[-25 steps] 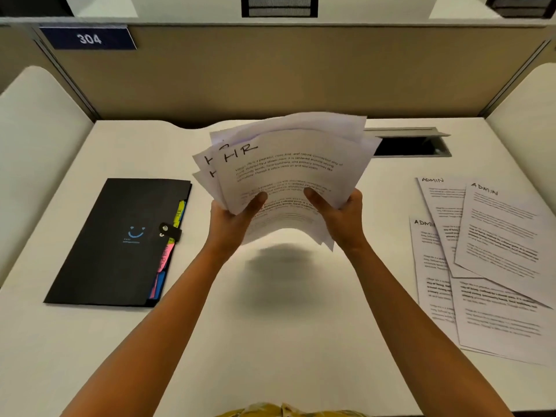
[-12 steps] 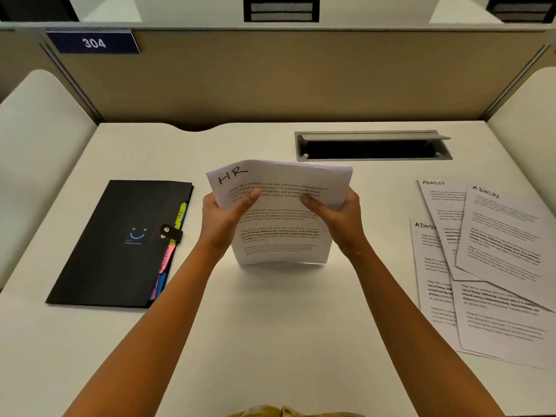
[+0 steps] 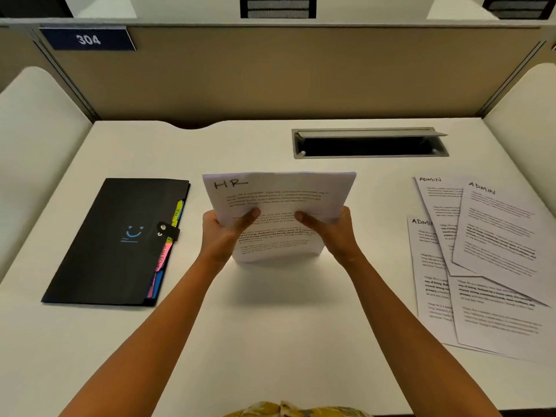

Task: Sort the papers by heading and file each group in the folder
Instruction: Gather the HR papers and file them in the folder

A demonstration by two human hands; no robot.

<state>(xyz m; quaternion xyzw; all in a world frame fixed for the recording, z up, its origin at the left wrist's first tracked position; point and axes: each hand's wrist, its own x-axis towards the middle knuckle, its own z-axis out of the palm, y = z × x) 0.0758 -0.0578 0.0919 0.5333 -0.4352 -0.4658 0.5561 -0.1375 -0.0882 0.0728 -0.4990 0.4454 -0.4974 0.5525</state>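
A squared-up stack of papers headed HR (image 3: 279, 200) stands upright on its bottom edge at the middle of the desk. My left hand (image 3: 224, 233) grips its left side and my right hand (image 3: 331, 233) grips its right side, thumbs on the front sheet. A black expanding folder (image 3: 117, 242) lies shut with its snap strap to the left, coloured tabs showing along its right edge. Several sheets headed ADMIN (image 3: 493, 254) lie fanned and overlapping on the right of the desk.
The white desk (image 3: 270, 341) is walled by tan partitions at the back and white side panels. A grey cable slot (image 3: 370, 142) with a raised lid sits behind the papers. A sign reading 304 (image 3: 87, 40) hangs at the upper left.
The HR papers were loose and fanned in the air a second ago; they have come down onto the desk and now sit aligned as one neat upright stack between both hands.
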